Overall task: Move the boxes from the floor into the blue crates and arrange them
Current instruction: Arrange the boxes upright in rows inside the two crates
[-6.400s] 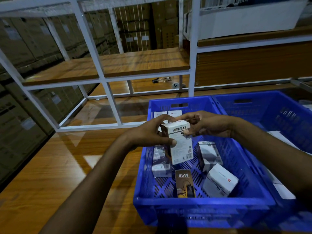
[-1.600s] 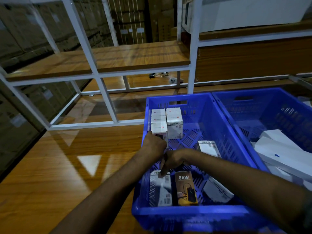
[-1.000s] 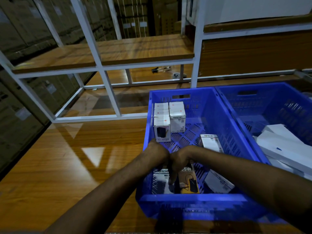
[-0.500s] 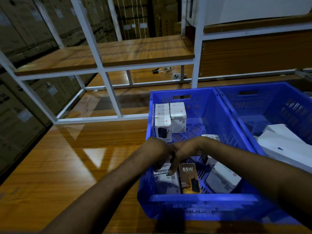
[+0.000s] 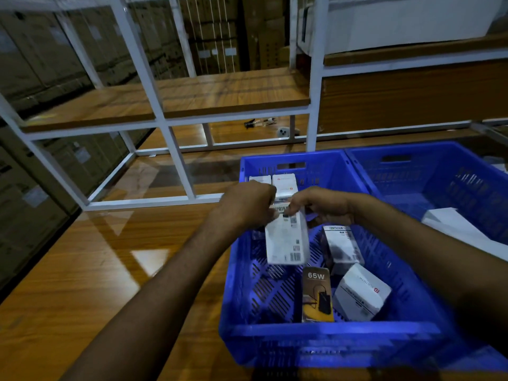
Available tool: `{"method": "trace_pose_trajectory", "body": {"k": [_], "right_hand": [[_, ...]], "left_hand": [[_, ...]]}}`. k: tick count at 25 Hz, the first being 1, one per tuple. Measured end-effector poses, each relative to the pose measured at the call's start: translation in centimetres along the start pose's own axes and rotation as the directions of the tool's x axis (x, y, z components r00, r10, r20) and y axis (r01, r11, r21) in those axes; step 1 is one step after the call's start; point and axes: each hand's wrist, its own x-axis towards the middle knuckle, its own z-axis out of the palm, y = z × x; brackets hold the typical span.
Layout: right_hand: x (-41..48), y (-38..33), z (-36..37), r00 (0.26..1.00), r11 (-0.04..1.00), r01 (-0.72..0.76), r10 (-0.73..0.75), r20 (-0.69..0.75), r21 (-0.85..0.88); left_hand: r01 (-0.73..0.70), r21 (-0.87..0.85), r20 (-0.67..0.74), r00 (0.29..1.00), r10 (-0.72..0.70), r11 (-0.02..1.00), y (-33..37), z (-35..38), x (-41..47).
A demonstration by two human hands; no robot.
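Both hands hold a white box (image 5: 286,237) by its top end above the left blue crate (image 5: 330,336). My left hand (image 5: 247,206) grips its upper left corner and my right hand (image 5: 319,204) pinches its upper right. The box hangs upright, lifted off the crate floor. Below lie a dark box marked 65W (image 5: 316,295), a tilted white box (image 5: 361,292) and another white box (image 5: 342,244). White boxes (image 5: 284,184) stand stacked at the crate's far left corner, partly hidden by my hands.
A second blue crate (image 5: 428,171) sits to the right with flat white boxes (image 5: 456,229) inside. Both crates rest on a glossy wooden surface (image 5: 96,270). A white metal rack (image 5: 176,160) with wooden shelves stands behind. Cardboard cartons fill the left and back.
Both hands have risen from the near left of the crate floor, lifting the white box that lay beside the 65W box. It now hangs upright above the crate.
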Motion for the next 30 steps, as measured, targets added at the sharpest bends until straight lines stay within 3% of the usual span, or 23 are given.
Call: {"method": "trace_pose_trajectory", "body": {"k": [4,9,11,14,17,21,26,30], "right_hand": [[-0.8,-0.7,-0.9,0.997,0.978,0.012,0.004,-0.077,0.207],[-1.6,-0.9,-1.8,0.999,0.927,-0.039,0.039,0.008,0.372],[-1.8,-0.9,-2.4,0.999,0.911,-0.030,0.014,0.042,0.410],[-1.4,-0.5,-3.1,0.993,0.891,-0.027,-0.028,0.114,0.454],[-1.0,-0.4,-2.3,0.997,0.904,0.023,-0.051,0.054,0.426],[-0.7,-0.9,-1.7,0.996,0.936,0.082,-0.065,-0.059,0.342],[-0.5,-0.7,-2.0,0.986,0.962,0.130,-0.101,-0.130,0.241],[-0.9,-0.3,-3.2,0.985,0.989,0.147,-0.147,-0.087,-0.001]], "left_hand": [[0.037,-0.169,-0.155,0.986,-0.064,0.985,0.5,0.6,0.9],[0.092,-0.323,-0.109,0.985,-0.134,0.942,0.4,1.4,1.8],[0.100,-0.504,-0.054,0.988,-0.147,0.858,0.1,1.5,1.8],[0.125,-0.748,0.066,0.991,-0.113,0.652,-0.1,1.4,1.5],[0.102,-0.751,0.098,0.994,-0.042,0.652,-0.4,2.4,1.9],[0.079,-0.855,0.134,0.988,0.070,0.512,-0.6,3.8,2.2],[0.048,-0.872,0.088,0.994,0.059,0.488,-1.3,3.5,2.3],[0.168,-0.862,0.182,0.983,-0.017,0.478,-2.2,3.6,2.3]]}}
